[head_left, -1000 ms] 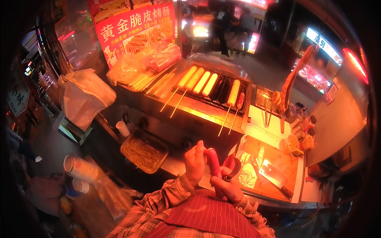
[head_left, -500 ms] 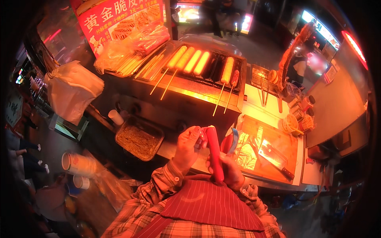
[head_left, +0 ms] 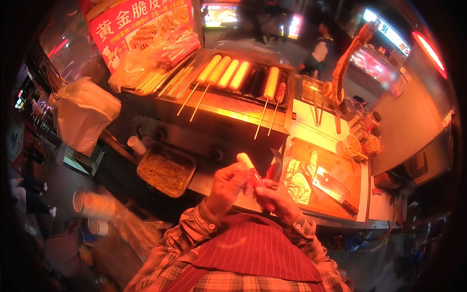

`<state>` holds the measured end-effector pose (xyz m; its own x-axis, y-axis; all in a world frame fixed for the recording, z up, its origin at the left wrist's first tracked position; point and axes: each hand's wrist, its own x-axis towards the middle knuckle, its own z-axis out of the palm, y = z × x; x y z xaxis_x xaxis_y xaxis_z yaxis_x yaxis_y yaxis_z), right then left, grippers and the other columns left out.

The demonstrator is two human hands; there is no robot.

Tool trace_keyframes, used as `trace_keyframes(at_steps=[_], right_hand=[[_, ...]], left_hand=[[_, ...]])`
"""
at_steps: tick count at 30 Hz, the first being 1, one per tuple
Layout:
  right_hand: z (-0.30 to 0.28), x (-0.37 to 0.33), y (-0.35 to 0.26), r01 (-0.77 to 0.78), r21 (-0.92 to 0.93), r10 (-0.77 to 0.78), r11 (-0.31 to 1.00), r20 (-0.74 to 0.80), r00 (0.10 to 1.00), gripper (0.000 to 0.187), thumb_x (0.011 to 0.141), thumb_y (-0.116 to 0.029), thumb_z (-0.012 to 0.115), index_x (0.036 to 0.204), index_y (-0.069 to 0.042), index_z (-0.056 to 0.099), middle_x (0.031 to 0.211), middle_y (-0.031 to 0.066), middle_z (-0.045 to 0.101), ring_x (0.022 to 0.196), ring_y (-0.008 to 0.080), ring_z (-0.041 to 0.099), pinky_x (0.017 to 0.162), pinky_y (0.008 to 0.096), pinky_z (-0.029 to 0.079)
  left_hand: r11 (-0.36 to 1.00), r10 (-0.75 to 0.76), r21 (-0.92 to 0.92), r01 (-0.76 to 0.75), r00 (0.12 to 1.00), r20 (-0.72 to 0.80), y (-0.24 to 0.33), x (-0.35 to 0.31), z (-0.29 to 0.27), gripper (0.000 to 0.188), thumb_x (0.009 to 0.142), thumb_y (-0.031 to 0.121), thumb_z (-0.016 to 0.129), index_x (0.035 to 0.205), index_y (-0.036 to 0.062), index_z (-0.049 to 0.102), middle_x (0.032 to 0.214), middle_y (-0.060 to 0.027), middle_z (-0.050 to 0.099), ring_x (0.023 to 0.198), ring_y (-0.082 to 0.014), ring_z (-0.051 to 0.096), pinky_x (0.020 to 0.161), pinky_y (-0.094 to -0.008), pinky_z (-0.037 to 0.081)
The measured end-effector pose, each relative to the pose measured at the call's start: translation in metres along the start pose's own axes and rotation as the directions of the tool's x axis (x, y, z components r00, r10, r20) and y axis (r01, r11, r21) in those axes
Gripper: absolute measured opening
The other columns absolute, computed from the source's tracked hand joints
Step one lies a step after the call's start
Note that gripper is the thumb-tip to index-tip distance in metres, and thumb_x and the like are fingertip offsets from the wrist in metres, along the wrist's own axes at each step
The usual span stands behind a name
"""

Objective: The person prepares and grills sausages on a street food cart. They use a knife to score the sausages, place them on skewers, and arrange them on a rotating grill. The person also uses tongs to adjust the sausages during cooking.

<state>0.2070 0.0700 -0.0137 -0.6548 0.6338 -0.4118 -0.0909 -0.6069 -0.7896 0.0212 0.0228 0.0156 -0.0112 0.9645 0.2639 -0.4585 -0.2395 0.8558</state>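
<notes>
In front of my apron I hold a sausage (head_left: 247, 160), its pale upper end bare and its lower part in a red wrapper. The fingers of my left hand (head_left: 226, 185) are closed on the wrapper just below the bare end. My right hand (head_left: 281, 198) grips the lower, wrapped part. A dark, curved, blade-like tool (head_left: 278, 163) rises from the same right hand; its exact kind I cannot make out. Beyond my hands, a roller grill (head_left: 260, 80) carries several pale sausages and a darker one, some on sticks.
At right a wooden cutting board (head_left: 335, 170) bears foil and a cleaver (head_left: 332, 186), with a wire rack (head_left: 311, 85) and seasoning jars (head_left: 372, 119) behind. Bundled skewers (head_left: 155, 80) lie left of the grill. A metal tray of crumbs (head_left: 167, 170) sits lower left.
The red wrapper has come off the sausage's upper end, baring the pale surface. My left hand has moved slightly down and left, still pinching the wrapper. The whole view has shifted a little.
</notes>
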Motion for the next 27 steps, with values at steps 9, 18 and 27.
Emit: trace_keyframes(at_steps=[9,18,27], right_hand=[[0.006,-0.003,0.026,0.141,0.229,-0.140,0.963,-0.018,0.990,0.044,0.087,-0.017,0.069,0.124,0.002,0.054,0.101,0.0055,0.063,0.086,0.0118,0.061,0.079,0.0250,0.051],[0.008,-0.006,0.039,0.361,-0.127,-0.382,0.924,-0.230,0.895,0.046,0.083,-0.005,0.074,0.125,-0.001,0.055,0.095,0.0024,0.063,0.081,0.0095,0.060,0.073,0.0251,0.052],[0.010,-0.009,0.055,0.581,-0.362,-0.631,0.729,-0.025,0.776,0.045,0.080,0.000,0.074,0.123,-0.003,0.063,0.099,0.0047,0.069,0.085,0.0073,0.061,0.076,0.0235,0.051]], left_hand=[[0.970,0.113,0.181,-0.160,0.963,0.246,-0.006,-0.004,0.008,0.018,0.096,0.010,0.055,0.082,-0.0006,0.060,0.087,-0.0085,0.062,0.071,-0.0140,0.053,0.078,-0.0301,0.046],[0.828,-0.212,0.473,-0.302,0.612,0.762,-0.003,-0.012,0.027,0.017,0.092,0.015,0.065,0.086,0.0003,0.059,0.081,-0.0103,0.060,0.074,-0.0247,0.060,0.071,-0.0309,0.048],[0.940,-0.329,-0.194,0.282,0.900,-0.285,-0.052,-0.018,-0.021,0.037,0.097,0.015,0.056,0.129,-0.0001,0.048,0.115,-0.0117,0.061,0.105,-0.0228,0.061,0.089,-0.0335,0.051]])
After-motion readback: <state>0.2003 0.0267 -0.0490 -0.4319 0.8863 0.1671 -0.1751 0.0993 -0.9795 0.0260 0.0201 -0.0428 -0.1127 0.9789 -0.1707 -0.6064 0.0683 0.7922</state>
